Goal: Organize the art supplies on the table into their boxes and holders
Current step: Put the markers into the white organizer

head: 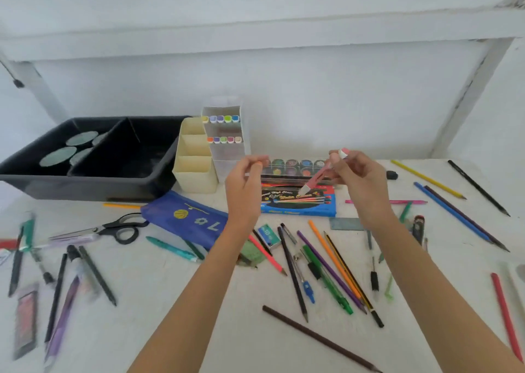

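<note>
Pink marker [321, 175] slants, tip down-left (over the paint box [298, 203]), pinched by the right hand [360, 179]; left hand's [245, 182] grip unclear.

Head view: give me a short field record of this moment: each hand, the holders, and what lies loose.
right hand: holds a pink marker above the watercolour box
left hand: raised, fingers curled; whether it holds anything cannot be told
marker rack: two rows of markers, at the wall
cream holder: three compartments, left of the rack
black tray: two compartments, back left
loose on table: pencils, pens, scissors, blue pouch
</note>
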Motion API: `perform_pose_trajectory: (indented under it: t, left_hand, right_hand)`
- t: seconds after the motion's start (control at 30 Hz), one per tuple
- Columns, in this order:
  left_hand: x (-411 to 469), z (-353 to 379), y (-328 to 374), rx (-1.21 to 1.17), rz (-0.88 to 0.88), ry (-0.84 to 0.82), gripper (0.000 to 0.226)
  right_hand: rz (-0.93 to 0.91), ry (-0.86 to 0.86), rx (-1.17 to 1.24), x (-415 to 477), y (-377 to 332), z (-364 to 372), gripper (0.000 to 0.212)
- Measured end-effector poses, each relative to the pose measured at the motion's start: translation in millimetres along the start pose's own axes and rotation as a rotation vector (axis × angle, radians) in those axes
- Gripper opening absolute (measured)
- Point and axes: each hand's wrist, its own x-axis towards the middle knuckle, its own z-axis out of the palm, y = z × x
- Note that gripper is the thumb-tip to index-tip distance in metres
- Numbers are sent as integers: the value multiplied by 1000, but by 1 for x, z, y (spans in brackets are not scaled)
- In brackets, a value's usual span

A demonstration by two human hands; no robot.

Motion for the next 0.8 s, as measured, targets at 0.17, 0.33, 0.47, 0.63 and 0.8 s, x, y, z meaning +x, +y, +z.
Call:
perform_pose_trajectory:
  t: [0.17, 0.33, 0.47, 0.63, 0.8]
  left_hand:
    - [55, -72, 8, 98, 114, 24, 26]
    - [109, -117, 17, 222, 269, -39, 29]
    - [139, -132, 19, 295, 244, -288, 40]
    - [159, -134, 7, 443, 142, -544, 71]
    - [156, -132, 6, 507, 125, -604, 69]
  right_hand:
    - [60, 12, 119, -8, 8, 74, 8]
    - [41, -7, 88, -20, 10, 124, 13]
    - [-40, 19, -50, -27, 14, 150, 13]
    - [-131, 76, -203, -24, 22, 178, 9]
    - [-253, 26, -460, -4, 42, 200, 11]
